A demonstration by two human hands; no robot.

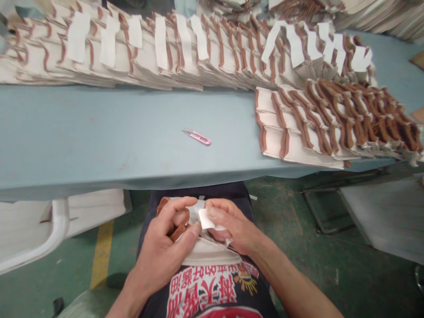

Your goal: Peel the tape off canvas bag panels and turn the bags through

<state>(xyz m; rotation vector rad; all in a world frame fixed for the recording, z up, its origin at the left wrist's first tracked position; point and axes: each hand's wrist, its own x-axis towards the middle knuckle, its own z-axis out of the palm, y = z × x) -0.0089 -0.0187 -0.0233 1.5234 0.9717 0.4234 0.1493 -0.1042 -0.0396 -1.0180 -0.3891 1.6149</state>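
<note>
Across the far side of the workplace runs a long surface (pixel 99 132) covered in pale blue, its front edge just beyond the person's knees. A long row of overlapping off-white cloth pieces (pixel 145 62) fills its back part, with blank white strips (pixel 161 42) lying over many of them. At the right, nearer the front edge, sits a second overlapping stack (pixel 308 141), edged in brown. Pink-handled snips (pixel 198 136) lie by themselves near the middle. Below, the floor (pixel 281 216) is green with a yellow stripe (pixel 102 249), and a white tubular frame (pixel 59 225) stands at the left.

On the person's dark apron (pixel 243 300), red-and-white lettering (pixel 202 289), upside down to the wearer's view, appears to read 海天酱油, with a smaller row ending in 的好酱油.

Over the lap, between the hands, is an off-white cloth piece (pixel 212 254), soft and creased, with brown edging (pixel 162 204) at its left. The right hand (pixel 232 223) pinches a small white slip (pixel 207 219) between thumb and fingers, above the cloth. The left hand (pixel 165 238) has its index finger and thumb spread apart, the other fingers curled by the cloth; whether they grip it cannot be told.
</note>
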